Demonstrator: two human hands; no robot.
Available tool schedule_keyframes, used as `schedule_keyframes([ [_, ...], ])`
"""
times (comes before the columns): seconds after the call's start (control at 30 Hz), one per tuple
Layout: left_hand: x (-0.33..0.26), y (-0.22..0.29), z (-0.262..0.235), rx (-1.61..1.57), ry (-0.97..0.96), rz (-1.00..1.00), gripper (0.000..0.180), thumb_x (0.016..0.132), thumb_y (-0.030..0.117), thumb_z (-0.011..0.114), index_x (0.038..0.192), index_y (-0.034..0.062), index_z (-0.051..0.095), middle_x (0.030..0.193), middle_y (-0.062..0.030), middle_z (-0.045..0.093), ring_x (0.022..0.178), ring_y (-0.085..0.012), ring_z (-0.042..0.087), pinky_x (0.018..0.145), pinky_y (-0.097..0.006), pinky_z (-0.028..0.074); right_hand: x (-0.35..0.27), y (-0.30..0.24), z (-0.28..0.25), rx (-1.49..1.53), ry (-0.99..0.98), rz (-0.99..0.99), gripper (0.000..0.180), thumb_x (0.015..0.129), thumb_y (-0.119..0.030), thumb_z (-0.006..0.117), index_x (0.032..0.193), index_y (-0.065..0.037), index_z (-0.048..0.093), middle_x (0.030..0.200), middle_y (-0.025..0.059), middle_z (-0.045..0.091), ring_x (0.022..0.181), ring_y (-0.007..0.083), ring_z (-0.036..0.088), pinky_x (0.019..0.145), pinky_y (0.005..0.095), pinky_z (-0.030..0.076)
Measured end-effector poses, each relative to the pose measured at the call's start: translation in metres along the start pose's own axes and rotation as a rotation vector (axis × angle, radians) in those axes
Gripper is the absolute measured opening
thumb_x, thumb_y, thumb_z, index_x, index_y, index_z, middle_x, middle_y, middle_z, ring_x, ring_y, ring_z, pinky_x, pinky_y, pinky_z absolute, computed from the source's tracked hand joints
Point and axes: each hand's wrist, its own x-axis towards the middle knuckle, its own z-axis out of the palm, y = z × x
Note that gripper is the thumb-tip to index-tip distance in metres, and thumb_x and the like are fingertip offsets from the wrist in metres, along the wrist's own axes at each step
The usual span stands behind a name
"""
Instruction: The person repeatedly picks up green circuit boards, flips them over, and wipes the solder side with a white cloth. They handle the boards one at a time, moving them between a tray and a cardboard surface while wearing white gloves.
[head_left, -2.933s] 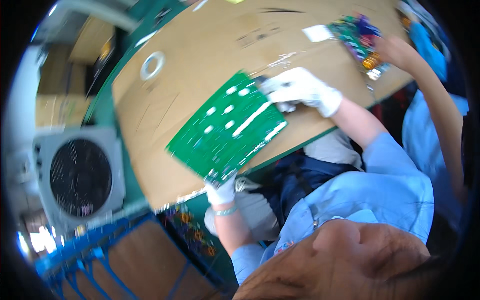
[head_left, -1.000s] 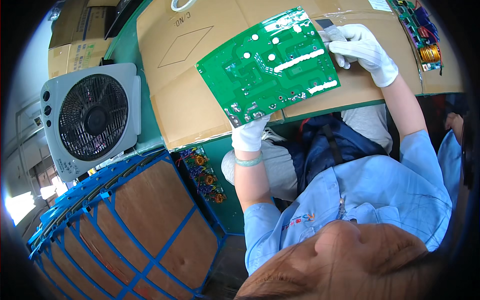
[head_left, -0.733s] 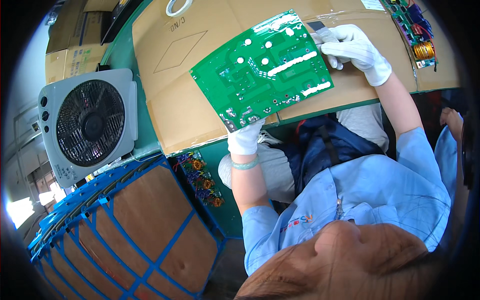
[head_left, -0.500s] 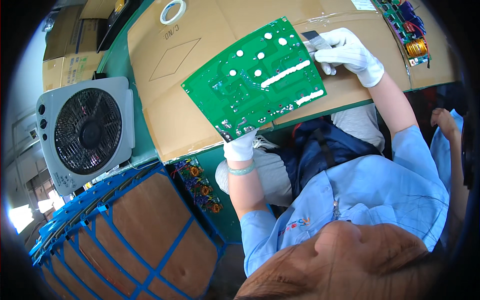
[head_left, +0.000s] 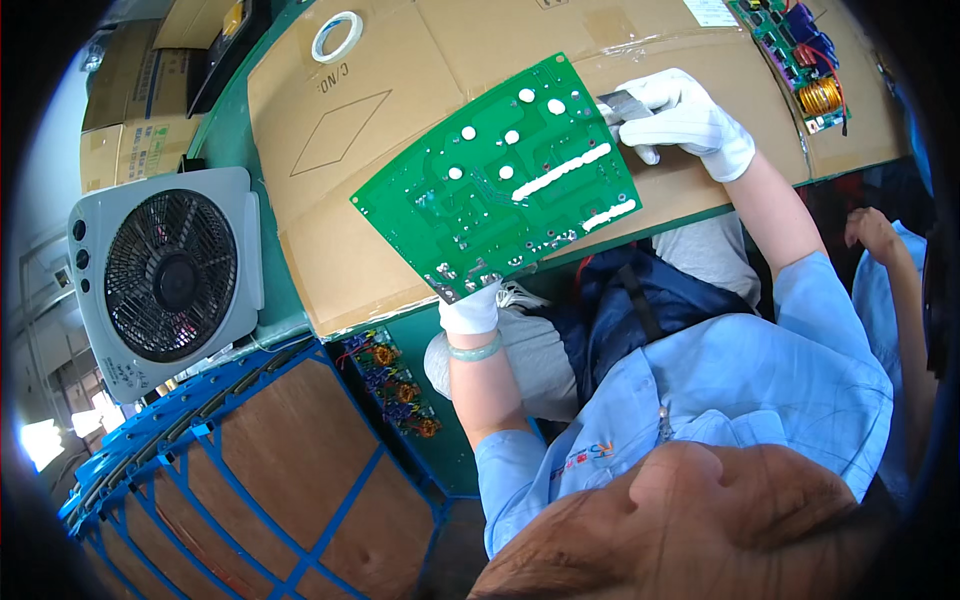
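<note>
A green circuit board [head_left: 470,215] is tilted up over the cardboard, its solder side showing. White round dots and two white strips stand out on it. My left hand [head_left: 470,308], in a white glove, grips the board's lower corner; its fingers are mostly hidden behind the board. At the board's right edge is my right hand [head_left: 685,122], also gloved, with its fingers closed around a flat metal scraper [head_left: 622,106]. The blade's tip is close beside the board's upper right side; whether it touches, I cannot tell.
Flattened cardboard [head_left: 300,240] covers the bench. A tape roll [head_left: 337,37] lies at the far left, and another populated circuit board [head_left: 800,70] at the far right. A box fan [head_left: 170,280] stands left, above a blue-framed rack [head_left: 290,470]. Several boards [head_left: 400,385] sit below the bench edge. Another person's hand [head_left: 873,232] is at right.
The view has shifted slightly. The scraper in my right hand has turned, its blade now pointing toward the board. My left hand keeps its hold on the board's corner.
</note>
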Motion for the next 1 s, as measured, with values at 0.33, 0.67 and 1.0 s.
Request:
schedule_keyframes([
  [0.33, 0.018, -0.003, 0.008, -0.362, -0.047, -0.040, 0.050, 0.084, 0.003, 0.072, 0.131, 0.0042, 0.054, 0.123, -0.0108, 0.065, 0.108, -0.0221, 0.065, 0.091, -0.038, 0.056, 0.018, 0.002, 0.006, -0.062, 0.431, 0.120, 0.034, 0.093, -0.030, 0.066, 0.119, -0.011, 0.070, 0.095, -0.0023, 0.069, 0.055, 0.0036, 0.047, 0.046, 0.0198, 0.035],
  [0.67, 0.015, 0.003, 0.009, -0.723, -0.059, -0.143, 0.051, 0.085, 0.002, 0.071, 0.133, 0.0038, 0.052, 0.124, -0.0112, 0.064, 0.109, -0.0227, 0.065, 0.091, -0.039, 0.056, 0.015, 0.004, 0.009, -0.037, 0.633, 0.042, 0.026, 0.092, -0.037, 0.069, 0.086, -0.012, 0.071, 0.065, -0.0081, 0.053, 0.050, 0.0003, 0.031, 0.045, 0.0217, 0.020],
  [1.0, 0.013, 0.010, 0.015, -1.004, 0.141, -0.381, 0.052, 0.085, 0.001, 0.069, 0.134, 0.0033, 0.051, 0.126, -0.0116, 0.064, 0.109, -0.0232, 0.065, 0.091, -0.039, 0.056, 0.013, 0.031, -0.009, 0.094, 0.558, -0.039, 0.033, 0.098, -0.031, 0.060, 0.103, 0.000, 0.069, 0.058, -0.0080, 0.038, 0.047, 0.0005, 0.028, 0.044, 0.0200, 0.020],
])
